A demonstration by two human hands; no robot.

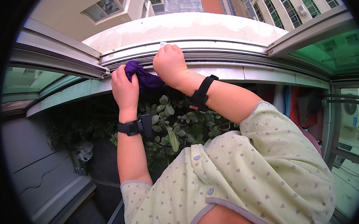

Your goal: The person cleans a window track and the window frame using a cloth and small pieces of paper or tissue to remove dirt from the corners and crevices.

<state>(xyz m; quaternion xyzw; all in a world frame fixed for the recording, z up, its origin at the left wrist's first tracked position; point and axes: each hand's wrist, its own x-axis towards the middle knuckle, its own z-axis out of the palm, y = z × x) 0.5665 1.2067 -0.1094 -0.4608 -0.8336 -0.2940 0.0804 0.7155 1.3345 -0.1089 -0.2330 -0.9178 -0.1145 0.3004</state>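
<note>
My left hand (125,87) grips a bunched purple cloth (150,80) at the inner side of the sliding-window track (213,55). One end of the cloth sticks up between thumb and fingers, while the rest hangs over the tiled sill edge (215,74) towards my right wrist. Curled over the metal track is my right hand (170,61), knuckles up. A small whitish bit (163,44) shows just beyond its fingers; whether the hand holds it is hidden. Both wrists wear black straps.
Leafy potted plants (174,121) stand below the sill, close to my body. Window sashes frame the opening, the left sash (61,57) and the right sash (312,32). Outside lies a pale ledge (187,26), with a drop to the ground beyond.
</note>
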